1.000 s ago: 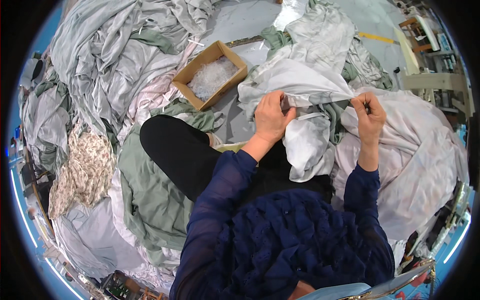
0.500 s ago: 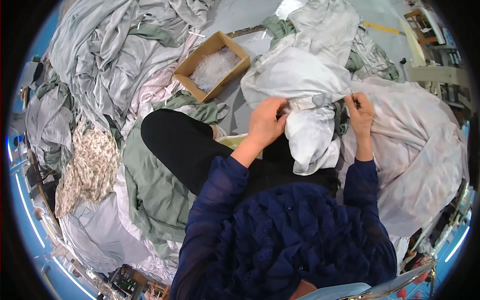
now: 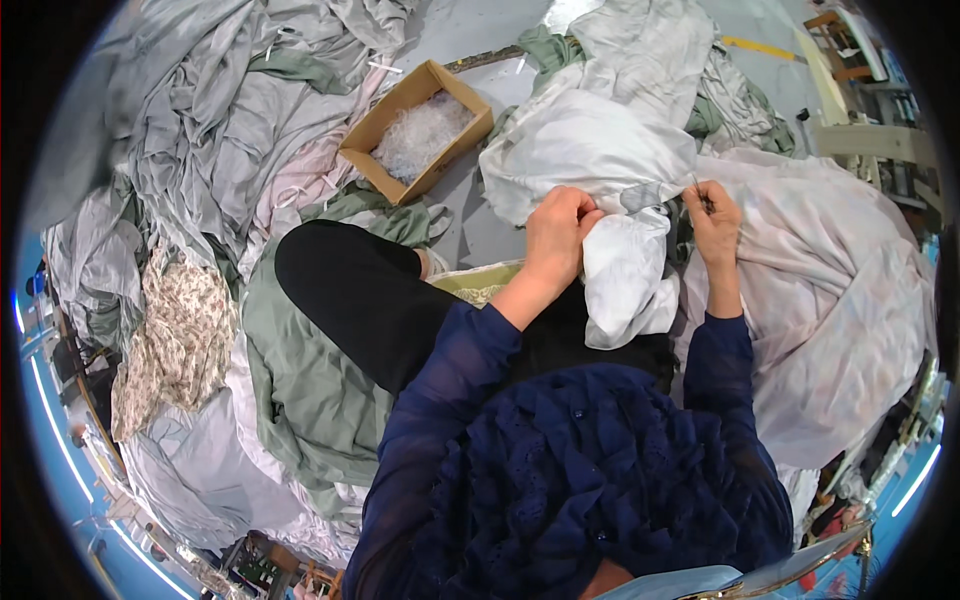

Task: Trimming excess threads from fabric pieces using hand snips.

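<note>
A white cloth [image 3: 625, 280] with a grey patch hangs over my lap, joined to a larger white heap in front. My left hand [image 3: 557, 240] is closed, thumb and fingertips pinching the cloth's folded edge. My right hand [image 3: 714, 222] is closed at the other end of that edge, beside the grey patch. A small dark pointed tool, partly hidden by the fingers, shows in it; it looks like thread snips, though its full shape is covered. Between the hands the edge runs roughly level.
A cardboard box [image 3: 362, 160] of tangled clear threads stands ahead on the left. Grey sheets [image 3: 225, 130] pile up at left, with floral cloth [image 3: 180, 330] and green cloth [image 3: 310, 380] nearer. A pale pinkish heap [image 3: 820, 300] lies at right. Something grey and blurred [image 3: 70, 140] fills the upper left.
My left hand has moved right and its fingers have closed on the cloth's edge. The right hand has shifted slightly left. A blurred grey shape has come in at the upper left.
</note>
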`<act>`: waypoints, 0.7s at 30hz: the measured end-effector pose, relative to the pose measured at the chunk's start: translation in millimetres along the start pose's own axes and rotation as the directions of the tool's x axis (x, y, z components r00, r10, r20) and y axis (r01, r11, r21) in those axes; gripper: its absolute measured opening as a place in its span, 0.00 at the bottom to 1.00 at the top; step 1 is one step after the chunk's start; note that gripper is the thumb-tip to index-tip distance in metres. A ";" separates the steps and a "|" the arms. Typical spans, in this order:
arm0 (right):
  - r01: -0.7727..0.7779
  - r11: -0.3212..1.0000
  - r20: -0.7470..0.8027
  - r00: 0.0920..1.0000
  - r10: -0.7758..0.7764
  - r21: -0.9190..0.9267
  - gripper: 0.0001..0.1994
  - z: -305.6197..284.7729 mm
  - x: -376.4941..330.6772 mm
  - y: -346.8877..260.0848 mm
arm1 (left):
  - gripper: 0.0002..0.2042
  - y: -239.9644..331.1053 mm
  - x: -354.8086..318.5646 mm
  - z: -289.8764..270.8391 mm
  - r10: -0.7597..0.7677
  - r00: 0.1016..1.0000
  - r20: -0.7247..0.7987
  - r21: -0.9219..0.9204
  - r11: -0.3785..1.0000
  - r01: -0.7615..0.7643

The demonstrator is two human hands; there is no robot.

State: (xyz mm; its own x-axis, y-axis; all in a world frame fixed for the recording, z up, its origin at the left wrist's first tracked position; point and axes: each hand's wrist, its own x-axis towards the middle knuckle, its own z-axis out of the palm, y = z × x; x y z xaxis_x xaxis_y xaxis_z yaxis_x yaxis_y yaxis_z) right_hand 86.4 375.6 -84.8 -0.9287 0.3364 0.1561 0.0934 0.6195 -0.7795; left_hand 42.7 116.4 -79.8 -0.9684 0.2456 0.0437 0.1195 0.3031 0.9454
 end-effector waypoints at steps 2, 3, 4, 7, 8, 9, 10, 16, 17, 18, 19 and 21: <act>-0.017 1.000 0.009 1.000 0.017 0.010 0.07 0.7 0.0 1.8 | 0.09 -3.0 -2.9 -0.4 0.006 1.000 -0.011 0.001 1.000 -0.006; -0.033 0.999 0.016 0.999 0.033 0.019 0.07 0.9 0.2 2.5 | 0.08 -5.1 -3.5 -1.6 0.026 1.000 0.004 0.014 1.000 -0.026; -0.032 0.999 0.019 0.999 0.032 0.020 0.07 1.1 0.0 3.0 | 0.07 -7.1 -4.5 -3.1 0.046 0.999 0.018 0.027 0.999 -0.047; -0.070 0.996 0.053 0.996 0.067 0.053 0.07 -1.4 0.1 3.1 | 0.06 -15.6 -14.5 -4.9 -0.173 0.984 0.052 -0.277 0.944 0.181; -0.065 0.997 0.052 0.997 0.063 0.037 0.07 -3.2 0.4 2.0 | 0.06 -15.1 -17.5 -9.2 -0.176 0.983 0.050 -0.275 0.944 0.183; -0.059 0.998 0.051 0.997 0.058 0.021 0.07 -4.2 0.5 0.7 | 0.06 -15.1 -20.9 -14.8 -0.193 0.980 0.045 -0.291 0.936 0.198; -0.059 0.998 0.054 0.997 0.058 0.022 0.07 -4.4 0.7 -0.9 | 0.06 -14.8 -24.0 -19.8 -0.210 0.977 0.040 -0.306 0.928 0.212; -0.059 0.998 0.061 0.996 0.061 -0.030 0.07 -5.2 1.6 -11.4 | 0.06 -15.5 -27.8 -38.3 -0.287 0.957 -0.035 -0.315 0.912 0.262; -0.059 0.998 0.058 0.996 0.061 -0.034 0.07 -6.0 1.7 -11.8 | 0.06 -17.0 -26.4 -41.3 -0.289 0.957 -0.037 -0.316 0.912 0.263; -0.059 0.998 0.055 0.997 0.061 -0.038 0.07 -6.4 1.7 -12.5 | 0.06 -18.6 -24.7 -44.2 -0.311 0.948 -0.059 -0.369 0.890 0.269; -0.057 0.998 0.058 0.997 0.059 -0.039 0.07 -6.7 1.9 -13.7 | 0.06 -20.5 -23.0 -47.6 -0.335 0.939 -0.080 -0.421 0.865 0.273; -0.055 0.997 0.050 0.997 0.057 -0.045 0.07 -7.7 2.6 -17.7 | 0.05 -25.1 -18.5 -55.9 -0.338 0.937 -0.088 -0.439 0.857 0.268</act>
State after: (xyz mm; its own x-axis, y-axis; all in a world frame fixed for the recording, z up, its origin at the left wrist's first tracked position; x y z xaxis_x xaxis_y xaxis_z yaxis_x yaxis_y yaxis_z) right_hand 85.1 370.9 -65.9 -0.9387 0.3352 0.0805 0.1605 0.6315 -0.7586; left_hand 45.4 52.8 -86.3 -0.9670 0.0463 -0.2506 -0.2536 -0.0783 0.9641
